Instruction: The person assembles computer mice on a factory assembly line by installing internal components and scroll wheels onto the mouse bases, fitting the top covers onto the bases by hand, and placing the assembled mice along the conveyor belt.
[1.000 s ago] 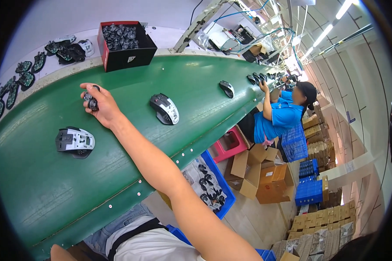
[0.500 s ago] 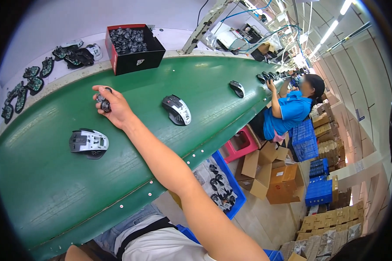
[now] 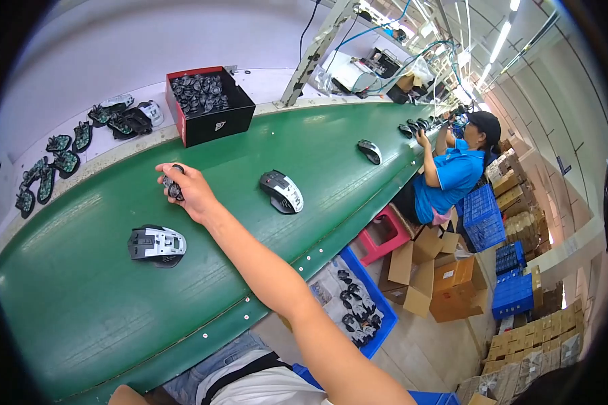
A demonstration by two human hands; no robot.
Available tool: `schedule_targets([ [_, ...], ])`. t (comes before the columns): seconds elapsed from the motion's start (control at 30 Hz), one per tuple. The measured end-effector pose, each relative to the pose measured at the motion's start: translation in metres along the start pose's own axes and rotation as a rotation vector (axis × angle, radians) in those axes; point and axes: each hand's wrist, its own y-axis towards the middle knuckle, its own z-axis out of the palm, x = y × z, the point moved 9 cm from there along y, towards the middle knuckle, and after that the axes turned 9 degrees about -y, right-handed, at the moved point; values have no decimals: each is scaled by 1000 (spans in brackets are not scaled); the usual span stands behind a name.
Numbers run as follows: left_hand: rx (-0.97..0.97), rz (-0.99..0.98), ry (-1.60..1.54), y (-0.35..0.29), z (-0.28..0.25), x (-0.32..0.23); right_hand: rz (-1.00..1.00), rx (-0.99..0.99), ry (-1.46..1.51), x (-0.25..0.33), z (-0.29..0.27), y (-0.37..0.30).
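My right hand (image 3: 192, 192) is closed around a small black plastic part (image 3: 174, 183), or a few such parts, above the green belt; the fingers partly cover it. Nearest to this hand lies a partly built computer mouse (image 3: 157, 246) with a black and white-grey shell. A second such mouse (image 3: 282, 192) rests to the right of my forearm, and a third mouse (image 3: 369, 152) sits farther along the belt. Beyond the belt stands an open red and black box (image 3: 216, 127) filled with small black parts. Of my left hand nothing shows.
Several green circuit boards in black shells (image 3: 66, 162) line the ledge at the far left. A metal post (image 3: 314, 61) rises behind the belt. Below the near edge is a blue crate (image 3: 385, 324) of black parts. A person in blue (image 3: 452, 175) works at the right, near cartons (image 3: 452, 287).
The whole view has shifted, so the belt and mice appear lower and slightly to the right. My right hand still holds the black part at about the same place over the belt.
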Motion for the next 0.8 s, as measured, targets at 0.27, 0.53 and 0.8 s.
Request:
schedule_targets([
  [0.27, 12, 123, -37, 10, 1, 4, 16, -55, -61, -1, -15, -3],
  [0.53, 109, 132, -77, 10, -2, 11, 6, -18, -21, -3, -1, 8],
  [0.8, 694, -493, 29, -29, -36, -2, 0, -61, -30, -4, -22, 0],
])
